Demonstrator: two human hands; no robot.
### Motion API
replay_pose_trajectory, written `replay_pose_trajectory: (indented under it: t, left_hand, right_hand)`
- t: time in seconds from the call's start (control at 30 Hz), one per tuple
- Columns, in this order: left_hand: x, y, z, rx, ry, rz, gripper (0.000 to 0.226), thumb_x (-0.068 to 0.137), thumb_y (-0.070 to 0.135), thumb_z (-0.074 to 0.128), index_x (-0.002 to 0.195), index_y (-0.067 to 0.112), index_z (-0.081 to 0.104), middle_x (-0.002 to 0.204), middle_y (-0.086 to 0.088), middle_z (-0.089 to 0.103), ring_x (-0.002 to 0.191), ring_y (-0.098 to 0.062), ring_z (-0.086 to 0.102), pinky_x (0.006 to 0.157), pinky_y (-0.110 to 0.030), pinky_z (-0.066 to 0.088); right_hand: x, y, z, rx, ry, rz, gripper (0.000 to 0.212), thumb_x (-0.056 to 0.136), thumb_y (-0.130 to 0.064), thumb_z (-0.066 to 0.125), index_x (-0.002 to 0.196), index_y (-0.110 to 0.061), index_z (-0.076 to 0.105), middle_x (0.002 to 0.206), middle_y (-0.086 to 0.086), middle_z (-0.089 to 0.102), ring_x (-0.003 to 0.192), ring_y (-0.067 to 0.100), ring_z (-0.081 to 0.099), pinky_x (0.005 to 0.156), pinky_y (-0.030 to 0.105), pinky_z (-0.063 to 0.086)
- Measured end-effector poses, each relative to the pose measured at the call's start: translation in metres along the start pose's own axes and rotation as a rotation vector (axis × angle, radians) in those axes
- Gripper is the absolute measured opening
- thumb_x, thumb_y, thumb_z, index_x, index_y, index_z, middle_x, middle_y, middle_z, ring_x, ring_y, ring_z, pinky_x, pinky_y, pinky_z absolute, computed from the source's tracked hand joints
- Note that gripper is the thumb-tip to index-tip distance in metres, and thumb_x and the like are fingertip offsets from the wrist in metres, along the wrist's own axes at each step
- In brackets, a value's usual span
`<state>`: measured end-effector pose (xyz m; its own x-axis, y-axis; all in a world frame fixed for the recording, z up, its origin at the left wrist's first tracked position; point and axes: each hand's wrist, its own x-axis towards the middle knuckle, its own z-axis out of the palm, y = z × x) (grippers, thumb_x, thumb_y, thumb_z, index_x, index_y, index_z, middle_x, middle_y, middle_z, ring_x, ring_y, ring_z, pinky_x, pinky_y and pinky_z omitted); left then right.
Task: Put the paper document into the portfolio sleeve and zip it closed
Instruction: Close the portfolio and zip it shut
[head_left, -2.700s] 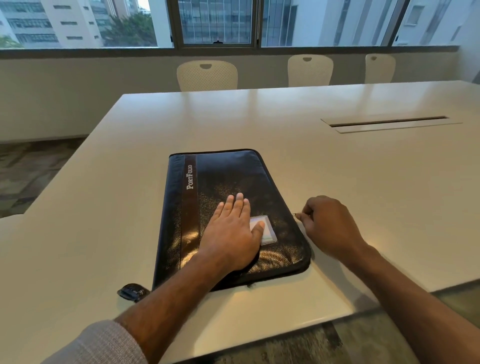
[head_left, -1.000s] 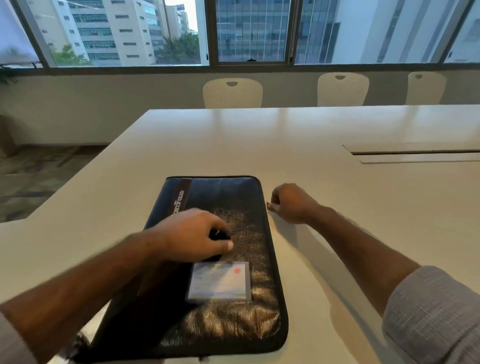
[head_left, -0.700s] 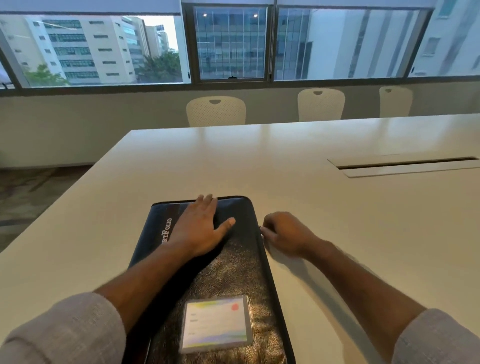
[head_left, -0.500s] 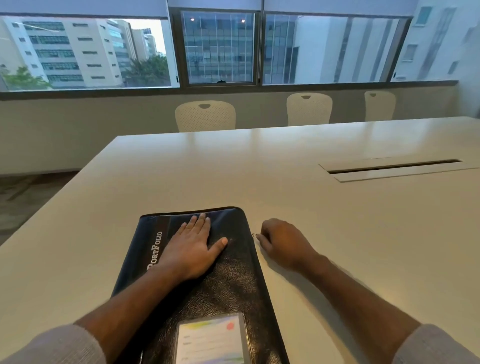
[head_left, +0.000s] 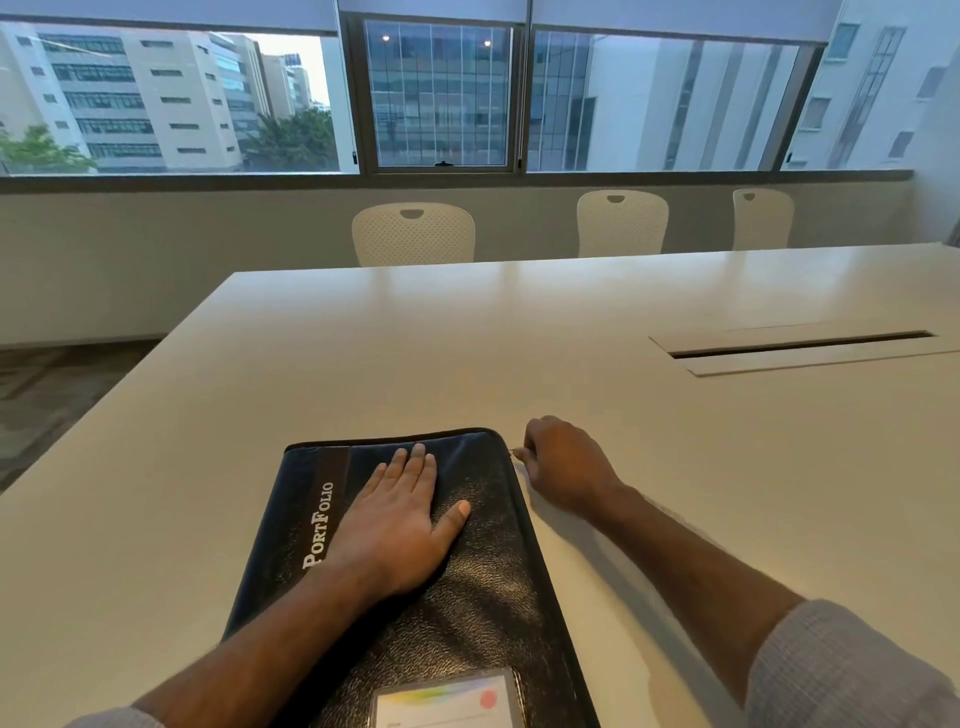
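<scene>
A black leather portfolio sleeve (head_left: 483, 587) marked "PortFolio" lies flat on the white table, its far end pointing away from me. My left hand (head_left: 400, 525) presses flat on its upper half, fingers straight. My right hand (head_left: 563, 465) is curled beside the sleeve's right edge near the far corner and pinches the small metal zipper pull (head_left: 514, 453). A clear card window (head_left: 447, 701) with a label sits on the sleeve's near end. No paper document is in sight.
The white conference table (head_left: 519, 343) stretches far ahead and to the right. A cable slot (head_left: 800, 347) is cut into it at the right. Three white chairs (head_left: 413, 234) stand along the far side under the windows. Carpeted floor lies to the left.
My right hand has drawn the zipper pull along the sleeve's right edge toward the far corner. My left hand shifted from the sleeve's near part up to its far half.
</scene>
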<state>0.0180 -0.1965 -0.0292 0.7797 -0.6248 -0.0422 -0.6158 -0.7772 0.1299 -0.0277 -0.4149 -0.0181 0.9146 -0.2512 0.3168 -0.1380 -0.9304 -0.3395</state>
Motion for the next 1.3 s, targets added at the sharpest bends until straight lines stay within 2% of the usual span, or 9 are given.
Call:
replay_pose_trajectory:
  t: [0.17, 0.47, 0.57, 0.63, 0.7, 0.87, 1.0, 1.1, 1.3]
  left_hand:
    - [-0.001, 0.001, 0.000, -0.007, 0.000, 0.005, 0.085, 0.088, 0.073, 0.006, 0.153, 0.021, -0.010, 0.160, 0.003, -0.019, 0.145, -0.010, -0.018, 0.119, -0.034, -0.008]
    - [-0.002, 0.001, 0.000, -0.025, -0.019, 0.027, 0.085, 0.089, 0.072, 0.008, 0.153, 0.019, -0.008, 0.161, 0.001, -0.017, 0.146, -0.012, -0.018, 0.120, -0.035, -0.008]
    - [0.001, -0.001, -0.006, -0.037, -0.004, 0.039, 0.091, 0.086, 0.076, 0.016, 0.155, 0.019, 0.002, 0.163, 0.000, -0.004, 0.148, -0.015, -0.006, 0.118, -0.034, -0.005]
    - [0.010, -0.004, -0.013, -0.050, 0.059, 0.047, 0.091, 0.081, 0.079, 0.027, 0.150, 0.021, 0.022, 0.158, -0.002, 0.021, 0.145, -0.019, 0.017, 0.116, -0.037, 0.010]
    - [0.026, -0.008, -0.023, -0.076, 0.141, 0.045, 0.081, 0.080, 0.077, 0.034, 0.139, 0.022, 0.037, 0.142, -0.002, 0.038, 0.131, -0.019, 0.035, 0.111, -0.039, 0.026]
    - [0.067, -0.011, -0.024, -0.128, 0.139, -0.008, 0.084, 0.083, 0.077, 0.030, 0.147, 0.022, 0.031, 0.152, -0.004, 0.032, 0.137, -0.025, 0.033, 0.113, -0.045, 0.028]
    - [0.073, -0.009, -0.012, -0.112, 0.166, -0.003, 0.085, 0.079, 0.082, 0.024, 0.133, 0.022, 0.048, 0.131, -0.002, 0.049, 0.117, -0.022, 0.048, 0.103, -0.042, 0.039]
    - [0.073, -0.010, -0.011, -0.130, 0.200, 0.043, 0.079, 0.080, 0.080, 0.027, 0.128, 0.021, 0.051, 0.124, 0.000, 0.051, 0.111, -0.019, 0.049, 0.100, -0.039, 0.040]
    - [0.072, -0.016, -0.013, -0.161, 0.242, 0.051, 0.071, 0.084, 0.075, 0.035, 0.126, 0.020, 0.051, 0.120, 0.000, 0.050, 0.106, -0.016, 0.047, 0.097, -0.037, 0.040]
  right_hand:
    - [0.012, -0.004, 0.004, -0.027, 0.014, 0.014, 0.015, 0.091, -0.026, 0.063, 0.093, -0.011, 0.064, 0.091, 0.005, 0.063, 0.071, 0.017, 0.057, 0.063, 0.028, 0.046]
    - [0.010, -0.002, 0.011, 0.099, 0.011, 0.020, 0.014, 0.091, -0.023, 0.061, 0.084, -0.011, 0.060, 0.085, 0.006, 0.061, 0.071, 0.018, 0.054, 0.060, 0.028, 0.039]
    - [0.003, 0.000, 0.013, 0.139, 0.019, 0.016, 0.019, 0.092, -0.024, 0.060, 0.075, -0.018, 0.053, 0.078, 0.002, 0.056, 0.069, 0.018, 0.052, 0.059, 0.029, 0.037]
    - [0.001, 0.000, 0.013, 0.164, 0.026, 0.022, 0.020, 0.091, -0.023, 0.060, 0.073, -0.018, 0.051, 0.076, 0.000, 0.054, 0.068, 0.019, 0.051, 0.058, 0.030, 0.037]
    - [0.000, -0.001, 0.012, 0.185, 0.024, 0.024, 0.018, 0.090, -0.021, 0.059, 0.074, -0.015, 0.053, 0.077, 0.002, 0.054, 0.070, 0.021, 0.052, 0.060, 0.031, 0.037]
    - [-0.003, -0.003, 0.010, 0.213, 0.013, 0.025, 0.016, 0.091, -0.021, 0.057, 0.081, -0.009, 0.060, 0.083, 0.006, 0.060, 0.075, 0.022, 0.055, 0.065, 0.036, 0.046]
    - [-0.005, 0.002, 0.013, 0.169, 0.063, 0.063, 0.018, 0.092, -0.023, 0.059, 0.076, -0.017, 0.053, 0.079, 0.001, 0.055, 0.071, 0.020, 0.052, 0.061, 0.032, 0.040]
    - [-0.001, 0.003, 0.013, 0.146, 0.089, 0.084, 0.019, 0.091, -0.023, 0.060, 0.075, -0.018, 0.049, 0.080, 0.003, 0.055, 0.070, 0.021, 0.051, 0.062, 0.030, 0.036]
    - [0.008, -0.005, 0.012, 0.161, 0.080, 0.075, 0.019, 0.091, -0.022, 0.061, 0.076, -0.015, 0.052, 0.080, 0.004, 0.055, 0.072, 0.023, 0.052, 0.063, 0.033, 0.041]
